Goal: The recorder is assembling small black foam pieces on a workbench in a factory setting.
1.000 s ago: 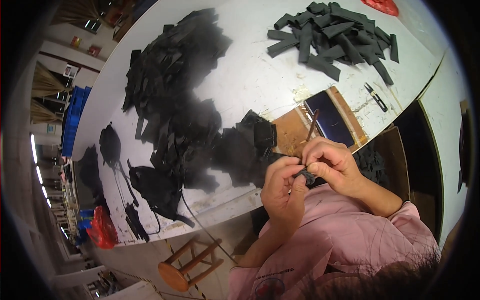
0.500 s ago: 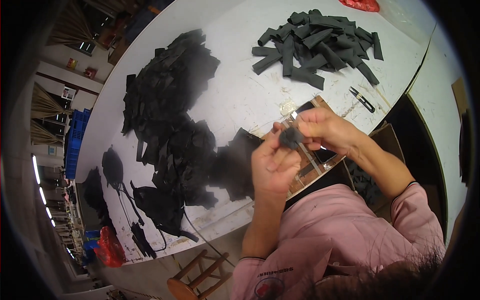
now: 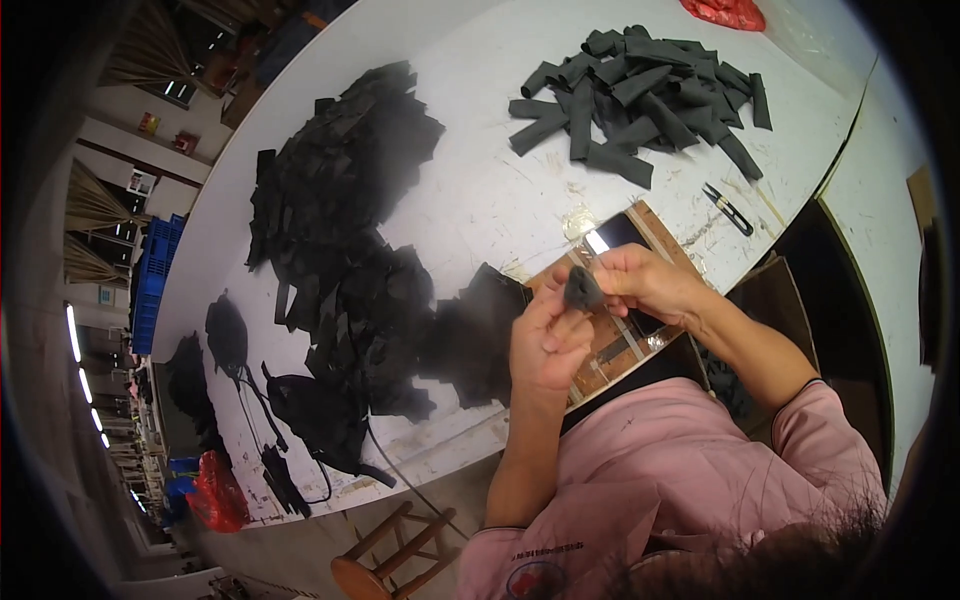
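Both my hands meet in front of me above a small wooden board (image 3: 655,225) at the table's near edge. Between them is a small dark grey fabric piece (image 3: 582,290), folded or rolled with an end facing up. My left hand (image 3: 552,330) pinches it from the left. My right hand (image 3: 645,285) grips its right side with thumb and fingers. Under my hands, a dark flat panel (image 3: 648,322) on the board is partly covered. Beyond, at the far right, lies a heap of dark grey fabric tubes (image 3: 640,95).
A large pile of black fabric pieces (image 3: 340,180) spreads over the white table (image 3: 480,170) to the left. Thread snips (image 3: 728,209) lie right of the board. Red plastic bags (image 3: 218,492) sit at the far left and far right. A wooden stool (image 3: 395,550) stands below. An opened carton (image 3: 775,300) is at my right.
My hands have come slightly nearer to me, still on the fabric piece. The piece is turned so its end shows more, and more of the board is uncovered.
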Demonstrator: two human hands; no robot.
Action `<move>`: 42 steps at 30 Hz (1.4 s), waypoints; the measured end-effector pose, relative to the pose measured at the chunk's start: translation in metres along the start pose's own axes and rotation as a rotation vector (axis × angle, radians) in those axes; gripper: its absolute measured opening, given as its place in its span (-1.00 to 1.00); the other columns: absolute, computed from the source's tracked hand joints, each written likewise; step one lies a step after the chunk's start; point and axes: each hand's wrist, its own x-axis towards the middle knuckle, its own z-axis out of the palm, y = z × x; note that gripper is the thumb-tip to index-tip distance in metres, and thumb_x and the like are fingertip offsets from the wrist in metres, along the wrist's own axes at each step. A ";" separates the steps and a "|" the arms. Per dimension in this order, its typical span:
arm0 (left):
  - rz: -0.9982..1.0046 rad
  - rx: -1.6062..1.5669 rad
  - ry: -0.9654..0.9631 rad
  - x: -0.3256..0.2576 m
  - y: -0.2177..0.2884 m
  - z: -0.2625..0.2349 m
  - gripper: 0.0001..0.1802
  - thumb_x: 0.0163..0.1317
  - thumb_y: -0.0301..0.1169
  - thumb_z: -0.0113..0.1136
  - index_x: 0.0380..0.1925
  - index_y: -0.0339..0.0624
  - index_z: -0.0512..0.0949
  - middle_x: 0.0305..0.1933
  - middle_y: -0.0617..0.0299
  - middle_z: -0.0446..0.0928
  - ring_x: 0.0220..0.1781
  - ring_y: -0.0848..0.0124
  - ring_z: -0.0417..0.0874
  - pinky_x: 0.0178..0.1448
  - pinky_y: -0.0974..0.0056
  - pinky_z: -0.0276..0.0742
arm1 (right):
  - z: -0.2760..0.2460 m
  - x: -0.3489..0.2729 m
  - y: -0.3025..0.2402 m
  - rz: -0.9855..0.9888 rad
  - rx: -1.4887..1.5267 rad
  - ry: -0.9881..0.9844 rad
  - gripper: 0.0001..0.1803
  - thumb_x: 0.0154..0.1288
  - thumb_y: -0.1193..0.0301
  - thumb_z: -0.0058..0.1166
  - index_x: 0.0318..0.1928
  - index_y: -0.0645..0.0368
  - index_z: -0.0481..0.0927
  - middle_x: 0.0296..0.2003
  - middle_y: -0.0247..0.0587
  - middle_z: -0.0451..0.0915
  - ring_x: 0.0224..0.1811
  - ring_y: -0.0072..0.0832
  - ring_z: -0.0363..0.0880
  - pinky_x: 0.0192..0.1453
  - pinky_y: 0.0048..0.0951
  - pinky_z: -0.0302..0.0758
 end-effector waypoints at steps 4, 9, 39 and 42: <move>0.368 0.666 0.206 -0.004 -0.007 0.016 -0.76 0.04 -0.64 -0.06 -0.22 -0.36 0.40 -0.31 0.21 0.45 -0.44 0.60 0.45 -0.36 0.54 0.40 | 0.000 0.000 -0.010 -0.025 -0.122 -0.021 -0.74 0.15 0.25 0.01 -0.52 0.18 0.42 -0.62 -0.45 0.35 -0.61 -0.70 0.26 -0.51 -0.71 0.22; 0.844 1.536 0.079 -0.013 -0.011 0.040 -0.65 0.02 -0.68 0.00 -0.12 -0.28 0.40 -0.24 0.12 0.45 -0.23 0.45 0.43 -0.12 0.46 0.37 | 0.002 -0.003 -0.011 -0.137 -0.320 0.024 -0.74 0.21 0.27 -0.08 -0.46 0.22 0.42 -0.66 -0.47 0.31 -0.60 -0.71 0.24 -0.51 -0.68 0.22; 0.632 1.391 -0.074 0.003 -0.015 0.056 -0.88 -0.04 -0.63 0.13 -0.42 -0.36 0.49 -0.27 0.11 0.47 -0.29 0.47 0.49 -0.21 0.44 0.40 | 0.009 -0.015 -0.001 -0.650 -1.269 0.221 -0.78 0.08 0.32 -0.01 -0.54 0.22 0.41 -0.65 -0.14 0.40 -0.53 -0.17 0.42 -0.47 -0.25 0.34; 0.744 1.294 -0.207 0.000 -0.007 0.058 -0.82 0.04 -0.64 0.06 -0.29 -0.40 0.43 -0.24 0.07 0.47 -0.27 0.41 0.50 -0.13 0.40 0.40 | 0.011 -0.019 -0.012 -0.585 -1.266 0.194 -0.79 0.08 0.31 -0.01 -0.53 0.21 0.43 -0.63 -0.13 0.41 -0.52 -0.17 0.43 -0.45 -0.26 0.33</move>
